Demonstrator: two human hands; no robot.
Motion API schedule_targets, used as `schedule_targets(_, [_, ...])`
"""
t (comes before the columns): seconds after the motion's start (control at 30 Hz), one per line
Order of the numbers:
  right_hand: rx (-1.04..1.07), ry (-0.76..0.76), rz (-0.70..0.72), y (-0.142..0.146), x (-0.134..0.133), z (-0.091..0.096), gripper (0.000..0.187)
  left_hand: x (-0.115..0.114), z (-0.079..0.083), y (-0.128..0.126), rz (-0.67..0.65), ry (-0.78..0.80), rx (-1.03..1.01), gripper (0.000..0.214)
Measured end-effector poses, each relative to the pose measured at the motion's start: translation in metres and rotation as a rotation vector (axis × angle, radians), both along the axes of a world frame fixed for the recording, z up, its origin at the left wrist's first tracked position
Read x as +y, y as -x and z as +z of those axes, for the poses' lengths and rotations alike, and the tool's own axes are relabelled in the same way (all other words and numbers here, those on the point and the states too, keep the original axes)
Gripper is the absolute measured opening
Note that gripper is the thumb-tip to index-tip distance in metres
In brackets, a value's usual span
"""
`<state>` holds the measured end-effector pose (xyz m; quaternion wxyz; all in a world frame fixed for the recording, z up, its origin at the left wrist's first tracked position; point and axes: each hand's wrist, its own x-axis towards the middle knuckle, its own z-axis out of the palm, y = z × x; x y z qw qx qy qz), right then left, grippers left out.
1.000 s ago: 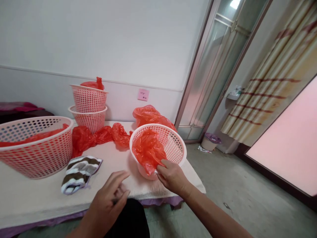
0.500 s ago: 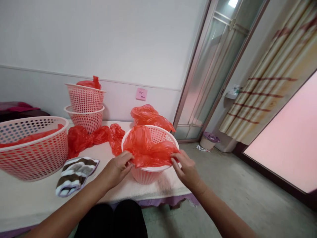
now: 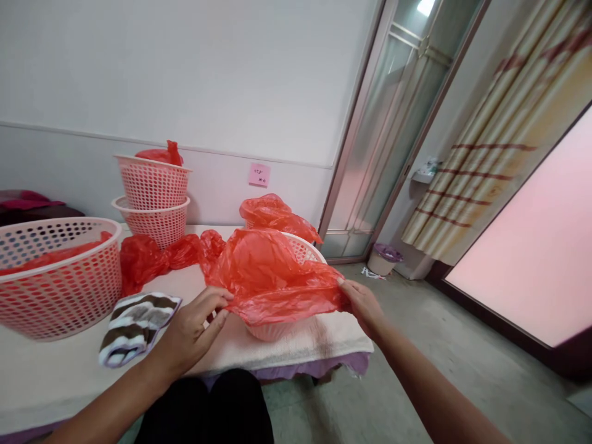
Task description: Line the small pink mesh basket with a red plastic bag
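Red film (image 3: 271,277) spans the basket (image 3: 269,332) (thin, crinkled). Left hand (image 3: 198,330) and right hand (image 3: 363,306) pinch its edges, keeping it spread.

Pink note (image 3: 259,175) on wall (image 3: 198,74). Striped cloth (image 3: 139,328) folded. Purple-lined bin (image 3: 381,265) near glass door (image 3: 377,148). Banded curtain (image 3: 485,145) at right. Magenta heap (image 3: 28,199) far left, perhaps clothing.

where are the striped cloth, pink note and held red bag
Cloth (image 3: 139,325): head view, middle of its striped top
Note (image 3: 259,175): head view, middle of its face
Bag (image 3: 277,280): head view, middle of its spread film
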<state>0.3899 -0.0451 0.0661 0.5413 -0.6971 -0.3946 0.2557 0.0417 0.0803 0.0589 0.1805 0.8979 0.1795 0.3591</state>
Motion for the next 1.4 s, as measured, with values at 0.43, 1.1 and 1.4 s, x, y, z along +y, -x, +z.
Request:
schedule_targets(0.43, [-0.169,0.255,0.04,-0.01,0.041,0.009,0.032,0.018,-0.014,-0.013,0.262,0.657,-0.079,0.033])
schedule_targets(1.1, [-0.205,0.14,-0.03,0.013,0.015,0.0,0.018,-0.019,-0.005,-0.006,0.158,1.115,-0.256,0.044])
schedule_targets(1.4, [-0.409,-0.108,-0.108,0.041,0.023,0.01,0.022,-0.034,-0.034,0.029,0.072,0.892,-0.066,0.04])
